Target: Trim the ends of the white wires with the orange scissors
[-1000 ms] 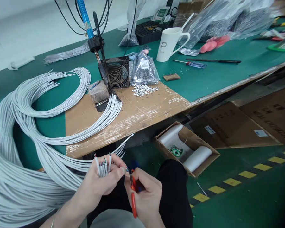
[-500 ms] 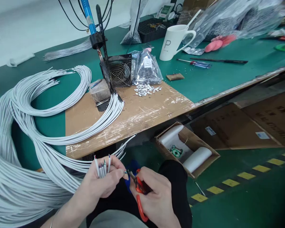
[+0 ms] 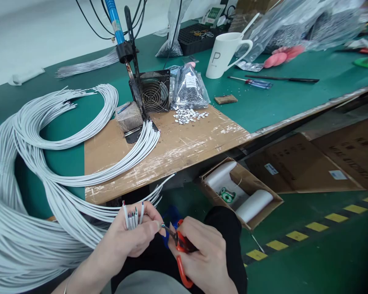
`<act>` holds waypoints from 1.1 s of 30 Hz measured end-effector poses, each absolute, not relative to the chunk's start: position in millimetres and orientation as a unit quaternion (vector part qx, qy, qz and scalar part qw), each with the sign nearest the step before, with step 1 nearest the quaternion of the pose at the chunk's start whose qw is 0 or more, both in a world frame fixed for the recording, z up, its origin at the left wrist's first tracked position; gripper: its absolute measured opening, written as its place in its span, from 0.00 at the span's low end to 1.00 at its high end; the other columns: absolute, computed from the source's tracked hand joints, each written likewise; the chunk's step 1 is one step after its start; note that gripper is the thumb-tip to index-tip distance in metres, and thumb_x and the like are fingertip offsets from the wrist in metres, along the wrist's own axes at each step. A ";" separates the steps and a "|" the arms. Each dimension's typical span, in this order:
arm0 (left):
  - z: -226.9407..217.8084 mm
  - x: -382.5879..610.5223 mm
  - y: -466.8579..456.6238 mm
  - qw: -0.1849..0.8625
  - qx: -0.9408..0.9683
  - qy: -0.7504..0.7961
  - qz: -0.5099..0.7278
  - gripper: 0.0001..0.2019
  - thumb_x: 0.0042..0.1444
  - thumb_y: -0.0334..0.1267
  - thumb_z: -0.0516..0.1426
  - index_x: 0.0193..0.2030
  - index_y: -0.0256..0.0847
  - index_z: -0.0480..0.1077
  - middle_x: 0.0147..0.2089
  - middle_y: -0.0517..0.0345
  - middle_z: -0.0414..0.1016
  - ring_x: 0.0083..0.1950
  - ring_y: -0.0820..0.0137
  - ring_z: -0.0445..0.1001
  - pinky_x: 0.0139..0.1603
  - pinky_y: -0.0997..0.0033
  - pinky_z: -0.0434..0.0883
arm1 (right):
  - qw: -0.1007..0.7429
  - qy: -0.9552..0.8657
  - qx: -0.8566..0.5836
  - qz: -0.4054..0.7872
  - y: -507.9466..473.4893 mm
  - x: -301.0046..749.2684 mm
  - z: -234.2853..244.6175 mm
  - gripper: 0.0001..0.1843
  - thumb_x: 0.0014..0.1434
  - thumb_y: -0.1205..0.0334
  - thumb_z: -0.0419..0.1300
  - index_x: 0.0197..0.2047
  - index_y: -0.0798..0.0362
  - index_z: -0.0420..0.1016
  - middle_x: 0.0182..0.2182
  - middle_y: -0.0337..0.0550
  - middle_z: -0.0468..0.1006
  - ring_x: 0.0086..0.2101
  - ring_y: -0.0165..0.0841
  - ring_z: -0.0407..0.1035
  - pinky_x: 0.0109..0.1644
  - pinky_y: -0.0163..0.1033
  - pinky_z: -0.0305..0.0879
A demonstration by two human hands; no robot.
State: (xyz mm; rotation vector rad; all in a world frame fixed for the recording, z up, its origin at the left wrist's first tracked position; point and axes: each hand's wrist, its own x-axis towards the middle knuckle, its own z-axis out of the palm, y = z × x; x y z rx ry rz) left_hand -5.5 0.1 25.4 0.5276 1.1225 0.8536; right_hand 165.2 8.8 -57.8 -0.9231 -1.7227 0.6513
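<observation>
Several white cables (image 3: 132,220) with coloured wire ends stick up from between the fingers of my left hand (image 3: 138,237). Its thumb and forefinger pinch one cable end, pointing right. My right hand (image 3: 199,253) is wrapped round a pair of scissors (image 3: 181,261) with red-orange handles. The blades meet the pinched end, near the left fingertips; whether they are fully closed on it I cannot tell. Beside my left forearm hangs a large coil of white cables (image 3: 49,228), part of it lying over the bench edge.
On a cardboard sheet (image 3: 187,147) stand a soldering iron (image 3: 115,22) in a holder, a small fan (image 3: 155,92), and a pile of small metal parts (image 3: 188,116). A white mug (image 3: 222,55) stands behind. Below the bench edge is an open carton (image 3: 257,220).
My right hand with the scissors has shifted slightly right and down. My left hand stays nearly in place, still pinching the cable end.
</observation>
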 end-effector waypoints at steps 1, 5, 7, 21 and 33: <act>25.3 -5.8 0.1 0.730 0.242 0.510 0.385 0.21 0.51 0.52 0.72 0.32 0.36 0.75 0.19 0.72 0.56 0.18 0.84 0.43 0.19 0.78 0.40 | 0.515 -0.720 -0.382 0.266 9.1 165.8 -57.6 0.24 0.57 0.79 0.60 0.27 0.49 0.48 0.23 0.30 0.49 0.23 0.26 0.46 0.25 0.36 0.43; 25.1 -5.8 0.1 0.729 0.245 0.512 0.383 0.20 0.51 0.52 0.72 0.32 0.37 0.75 0.18 0.74 0.53 0.18 0.84 0.42 0.19 0.79 0.41 | 0.509 -0.732 -0.382 0.243 8.8 168.5 -56.4 0.24 0.59 0.79 0.60 0.28 0.49 0.48 0.23 0.30 0.50 0.23 0.26 0.46 0.25 0.36 0.44; 25.1 -5.0 0.1 0.726 0.248 0.512 0.386 0.21 0.51 0.53 0.72 0.32 0.37 0.75 0.17 0.74 0.53 0.18 0.83 0.42 0.19 0.79 0.41 | 0.505 -0.736 -0.384 0.235 8.1 170.1 -56.0 0.24 0.60 0.79 0.60 0.28 0.49 0.48 0.23 0.30 0.50 0.23 0.26 0.46 0.25 0.36 0.44; 18.0 0.5 -3.4 0.653 0.336 0.533 0.421 0.21 0.56 0.57 0.69 0.34 0.38 0.76 0.20 0.74 0.52 0.20 0.82 0.42 0.19 0.81 0.44 | 0.613 -0.587 -0.446 0.286 -15.1 114.8 -74.0 0.20 0.59 0.76 0.59 0.25 0.50 0.54 0.21 0.28 0.52 0.20 0.23 0.48 0.22 0.32 0.45; 21.7 -6.8 -0.9 0.685 0.232 0.510 0.466 0.20 0.52 0.52 0.73 0.31 0.36 0.76 0.16 0.75 0.52 0.17 0.85 0.41 0.19 0.80 0.40 | 0.625 -0.470 -0.516 0.349 17.6 144.6 -70.8 0.24 0.70 0.67 0.55 0.22 0.48 0.54 0.14 0.27 0.55 0.13 0.24 0.52 0.16 0.30 0.51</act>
